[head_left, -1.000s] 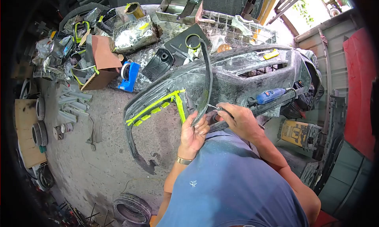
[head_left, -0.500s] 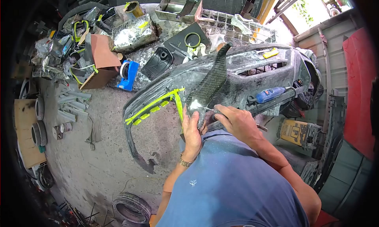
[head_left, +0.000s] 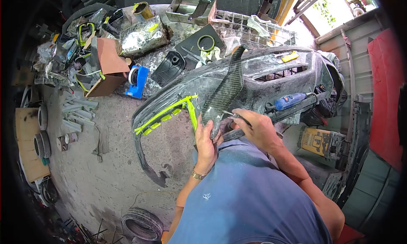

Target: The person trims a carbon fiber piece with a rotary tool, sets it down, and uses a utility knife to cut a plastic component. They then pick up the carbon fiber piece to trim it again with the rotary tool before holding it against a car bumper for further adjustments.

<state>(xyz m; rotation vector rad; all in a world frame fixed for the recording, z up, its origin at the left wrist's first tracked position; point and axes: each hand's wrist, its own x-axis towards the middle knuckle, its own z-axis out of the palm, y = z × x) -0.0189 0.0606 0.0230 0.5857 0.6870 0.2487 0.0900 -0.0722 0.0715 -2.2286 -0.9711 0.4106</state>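
In the head view, the left hand (head_left: pixel 206 146) grips the lower end of a dark carbon-weave piece (head_left: pixel 229 85), thumb on the near face and the other fingers mostly hidden behind it. The piece stands up at a slant in front of the person's body, before a large dusty dark panel (head_left: pixel 256 90). The right hand (head_left: pixel 260 131) pinches a slim tool (head_left: pixel 237 115), its pale tip pointing at the right edge of the piece; whether the tip touches cannot be told. A blue power tool (head_left: pixel 290 101) rests on the panel, near the right hand, and yellow-green tape (head_left: pixel 186 101) marks the panel's left part.

The step in hand looks like fine edge work on the piece. The next move seems to call for a firm left grip and light, controlled tool pressure, clear of the left fingers.
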